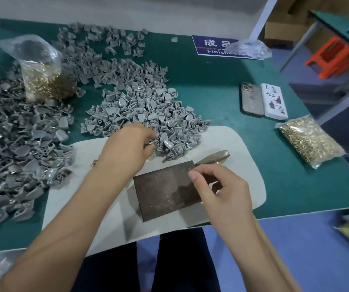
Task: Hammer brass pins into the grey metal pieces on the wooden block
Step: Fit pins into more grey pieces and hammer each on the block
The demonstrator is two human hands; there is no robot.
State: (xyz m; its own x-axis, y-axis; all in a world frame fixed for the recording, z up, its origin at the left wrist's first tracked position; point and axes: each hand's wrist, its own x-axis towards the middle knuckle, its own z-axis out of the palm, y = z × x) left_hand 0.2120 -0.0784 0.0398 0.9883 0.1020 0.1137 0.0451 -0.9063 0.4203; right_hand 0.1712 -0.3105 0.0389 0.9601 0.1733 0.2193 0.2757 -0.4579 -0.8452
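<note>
Reaching into the near edge of the heap of small grey cast-metal pieces (148, 110), the left hand (127, 148) is curling its fingers down among them, and something brass-coloured is glinting at its fingertips, though whether it is gripping a piece or a pin is too small to tell. The right hand (217, 186) is hovering over the far right corner of the dark, scarred wooden block (165, 190), thumb and forefinger pinched close together as if on a brass pin, but nothing is plainly showing between them. No grey piece is sitting on the block just now, so this round of hammering is looking not yet begun; the worn metal-headed hammer (211, 158) is lying untouched just beyond the block. The block is resting on a pale rounded mat (243, 144) that is overhanging the near edge of the green-topped table (211, 81). A second heap of grey pieces (11, 154) is crowding the left side, perhaps finished ones. Bagged brass pins (310, 140) are lying well off to the right, a second bag (43, 81) standing far left, and two phones (262, 100) are lying beyond. Open room is lying mostly right of the block.
</note>
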